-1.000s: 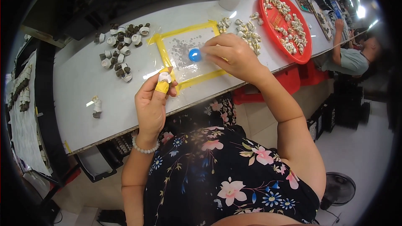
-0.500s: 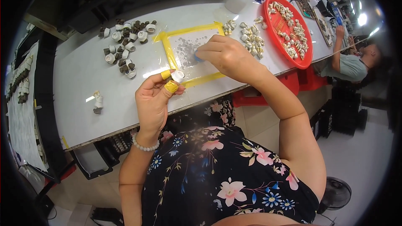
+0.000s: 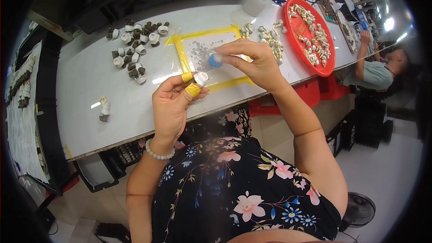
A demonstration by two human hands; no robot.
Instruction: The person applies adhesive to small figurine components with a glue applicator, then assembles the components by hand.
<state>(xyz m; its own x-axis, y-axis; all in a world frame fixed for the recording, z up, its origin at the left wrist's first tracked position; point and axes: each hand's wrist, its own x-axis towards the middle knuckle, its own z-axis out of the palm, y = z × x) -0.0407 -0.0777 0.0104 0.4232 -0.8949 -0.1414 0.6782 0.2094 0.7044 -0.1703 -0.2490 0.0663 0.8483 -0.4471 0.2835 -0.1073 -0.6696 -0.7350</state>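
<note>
White piece (image 3: 201, 79): partly hidden by left hand (image 3: 173, 102) | Right hand (image 3: 258, 61): fingertip contact indistinct | Left forearm (image 3: 143, 193): cut by lower edge

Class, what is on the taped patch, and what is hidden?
Grey spots mark the patch, with a blue round thing over it by the right hand. That hand, the left hand and its white piece cover parts; anything beneath is hidden.

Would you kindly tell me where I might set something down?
Bare tabletop lies between the lone figurine and the left hand, in front of the dark-and-white cluster. Crowded: the taped frame by the right hand, and the pale pieces beside the red tray.
</note>
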